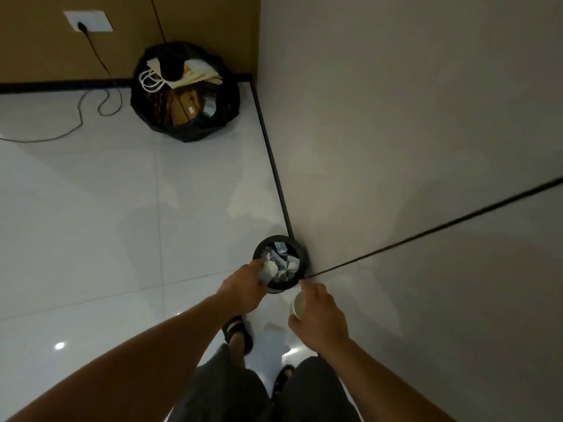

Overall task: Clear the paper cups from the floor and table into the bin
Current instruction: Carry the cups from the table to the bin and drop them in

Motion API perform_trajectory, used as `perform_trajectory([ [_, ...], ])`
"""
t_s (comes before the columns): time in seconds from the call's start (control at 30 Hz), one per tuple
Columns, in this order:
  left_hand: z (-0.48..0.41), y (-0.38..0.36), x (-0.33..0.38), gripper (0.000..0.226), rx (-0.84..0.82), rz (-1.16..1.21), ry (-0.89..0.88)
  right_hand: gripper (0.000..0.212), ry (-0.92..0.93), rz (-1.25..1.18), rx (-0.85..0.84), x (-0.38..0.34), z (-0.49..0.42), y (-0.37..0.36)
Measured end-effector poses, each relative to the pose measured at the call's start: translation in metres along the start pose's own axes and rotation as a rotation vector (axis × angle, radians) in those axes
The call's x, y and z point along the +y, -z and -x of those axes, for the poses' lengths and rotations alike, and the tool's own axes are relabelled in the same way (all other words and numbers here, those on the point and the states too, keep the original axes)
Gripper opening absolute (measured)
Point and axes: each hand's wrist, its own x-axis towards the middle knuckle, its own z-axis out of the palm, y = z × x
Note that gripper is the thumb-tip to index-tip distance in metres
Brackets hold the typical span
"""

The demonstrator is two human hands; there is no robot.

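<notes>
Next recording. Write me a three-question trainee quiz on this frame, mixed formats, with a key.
1. True or false: the right hand is empty.
2. The left hand holds its cup: A) over the small bin B) far from it C) under it.
3. Fill in: the small bin stands against the ____.
Key: 1 false, it grips a white cup; 2 A; 3 wall.

Dim indoor light, floor glare, wide-angle edge distortion
</notes>
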Motion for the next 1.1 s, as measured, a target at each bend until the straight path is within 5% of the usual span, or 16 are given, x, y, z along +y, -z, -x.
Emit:
perform_trajectory([
  [0.4,-0.261,-0.122,-0.102,0.041,0.045,0.044,-0.012,0.074,-0.04,-0.056,0.056,0.055,-0.244,-0.165],
  [0.57,-0.334,-0.197,-0.151,0.051,0.014,-0.168,-0.059,0.076,-0.034,0.057,0.08,0.095,-0.309,-0.248],
  [0.8,-0.352,-0.235,-0.199,0.071,-0.048,-0.626,-0.296,0.088,-0.159,0.045,0.089,0.114,-0.331,-0.302],
  [1.1,-0.351,-0.221,-0.208,0.064,-0.098,-0.696,-0.371,0.089,-0.152,-0.008,0.077,0.116,-0.329,-0.298],
])
